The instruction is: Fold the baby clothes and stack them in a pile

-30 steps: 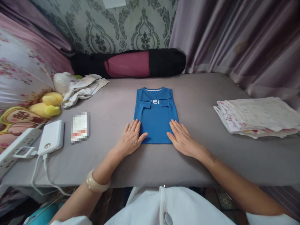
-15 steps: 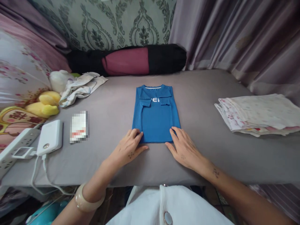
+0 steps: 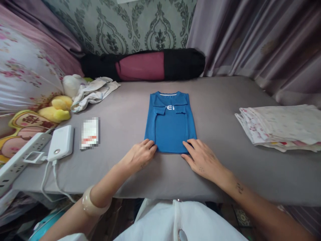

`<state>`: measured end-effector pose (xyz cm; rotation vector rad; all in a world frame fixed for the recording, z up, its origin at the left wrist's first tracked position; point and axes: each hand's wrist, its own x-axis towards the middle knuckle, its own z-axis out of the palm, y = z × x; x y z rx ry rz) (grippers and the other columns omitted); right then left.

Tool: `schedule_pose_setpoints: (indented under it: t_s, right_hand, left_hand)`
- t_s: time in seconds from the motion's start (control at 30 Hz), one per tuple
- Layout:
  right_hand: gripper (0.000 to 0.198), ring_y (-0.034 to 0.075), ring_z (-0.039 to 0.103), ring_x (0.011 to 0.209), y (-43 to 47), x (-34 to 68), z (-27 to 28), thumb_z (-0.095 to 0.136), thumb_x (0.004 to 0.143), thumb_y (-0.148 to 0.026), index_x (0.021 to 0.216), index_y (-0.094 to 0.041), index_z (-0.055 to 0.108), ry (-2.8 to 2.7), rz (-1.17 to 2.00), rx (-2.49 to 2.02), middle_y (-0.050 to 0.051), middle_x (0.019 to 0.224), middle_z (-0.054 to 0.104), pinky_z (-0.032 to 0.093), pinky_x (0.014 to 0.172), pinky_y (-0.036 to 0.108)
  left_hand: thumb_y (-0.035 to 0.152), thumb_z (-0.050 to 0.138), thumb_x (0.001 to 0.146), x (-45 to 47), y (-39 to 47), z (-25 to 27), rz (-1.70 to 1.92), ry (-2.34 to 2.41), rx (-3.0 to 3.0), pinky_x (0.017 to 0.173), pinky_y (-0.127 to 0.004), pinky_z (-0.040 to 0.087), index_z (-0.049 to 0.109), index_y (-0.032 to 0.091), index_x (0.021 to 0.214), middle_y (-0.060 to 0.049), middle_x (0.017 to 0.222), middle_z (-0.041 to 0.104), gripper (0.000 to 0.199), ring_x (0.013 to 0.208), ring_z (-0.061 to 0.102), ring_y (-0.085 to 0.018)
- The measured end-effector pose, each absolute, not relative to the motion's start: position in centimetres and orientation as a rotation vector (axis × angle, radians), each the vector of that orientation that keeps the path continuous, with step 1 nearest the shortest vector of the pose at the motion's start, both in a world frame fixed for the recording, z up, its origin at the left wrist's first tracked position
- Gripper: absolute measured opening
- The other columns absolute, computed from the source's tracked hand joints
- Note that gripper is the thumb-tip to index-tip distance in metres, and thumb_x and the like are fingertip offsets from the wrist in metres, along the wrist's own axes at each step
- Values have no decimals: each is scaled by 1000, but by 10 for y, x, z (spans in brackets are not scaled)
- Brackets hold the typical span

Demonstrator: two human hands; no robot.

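Observation:
A blue long-sleeved shirt lies folded into a narrow panel on the grey bed surface, its sleeves tucked inward over the chest and part of some white lettering showing. Its neckline points away from me. At the shirt's lower left corner, my left hand is closed with the fingers curled on the hem; the thumb is hidden. My right hand rests at the lower right corner, fingers on the cloth and the thumb stretched apart just below the hem.
To the right is a stack of folded patterned cloths. A white power bank, a power strip, a blurred packet and plush toys lie left. Behind stretches a black and maroon rolled bag.
My left hand has curled in at the hem, its thumb no longer showing. The right hand stays at its corner. The whole view has shifted slightly, so things appear further right.

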<state>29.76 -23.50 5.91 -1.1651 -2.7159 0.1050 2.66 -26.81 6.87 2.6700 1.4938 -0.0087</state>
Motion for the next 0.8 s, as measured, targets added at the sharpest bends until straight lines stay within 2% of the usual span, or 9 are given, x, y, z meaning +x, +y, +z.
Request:
schedule_pose_setpoints:
  t_s: [0.13,0.3,0.47,0.6,0.7,0.8]
  right_hand:
    - [38,28,56,99,-232,299,59,51,94,-35,124,-14,58,-2715,92,-1174,14,110,61,49,86,42]
    - [36,27,58,101,-226,303,56,55,91,-37,121,-18,59,-2666,129,-1178,12,113,62,50,87,42]
    - [29,25,59,104,-219,305,53,46,90,-17,115,-16,60,-2621,156,-1204,11,112,65,49,88,38]
    - [40,24,60,106,-214,309,50,42,82,-7,118,-15,59,-2594,227,-1236,10,114,67,49,90,37]
    - [40,23,63,106,-210,312,49,41,83,-8,118,-17,60,-2535,335,-1281,8,115,68,48,91,35]
    - [36,22,66,101,-206,314,52,42,87,-14,115,-19,63,-2446,426,-1361,7,112,70,49,87,33]
  left_hand:
    - [14,41,88,26,-257,64,18,1617,2629,70,-32,50,61,19,91,-8,87,65,20,85,61,-23]
    - [16,46,82,24,-238,61,196,1755,2429,68,-29,49,61,22,97,-5,88,68,22,81,65,-21]
    - [20,44,85,21,-233,58,221,1763,2376,65,-30,48,58,22,106,-5,86,68,25,75,65,-21]
    - [26,48,86,13,-242,58,279,1670,2402,73,-33,50,55,20,113,-8,100,67,28,88,65,-23]
    - [18,50,79,4,-250,58,295,1616,2399,80,-33,50,53,19,117,-9,106,66,38,94,64,-23]
    - [14,45,77,-3,-253,57,321,1677,2323,78,-32,50,54,19,118,-8,102,66,42,88,65,-21]
